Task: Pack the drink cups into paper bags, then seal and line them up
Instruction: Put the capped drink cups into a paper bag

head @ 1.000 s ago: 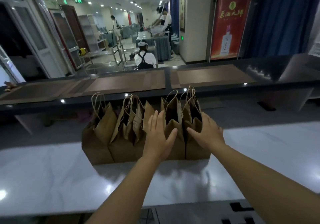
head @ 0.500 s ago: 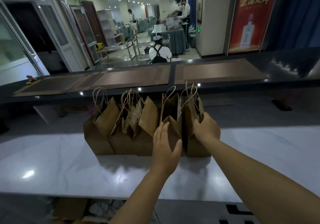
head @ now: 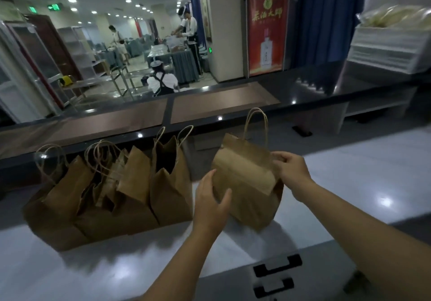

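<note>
Our right grip clasps a folded paper bag at its top; our left grip, fingers straight, touches its side, near other bags on the bench.

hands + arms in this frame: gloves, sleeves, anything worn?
Nothing worn that shows. The left hand and right hand are bare, with no gloves. Both forearms, left and right, are bare down to the frame edge, with no sleeve in view. No watch, band or ring can be seen, though the picture is slightly blurred.
</note>
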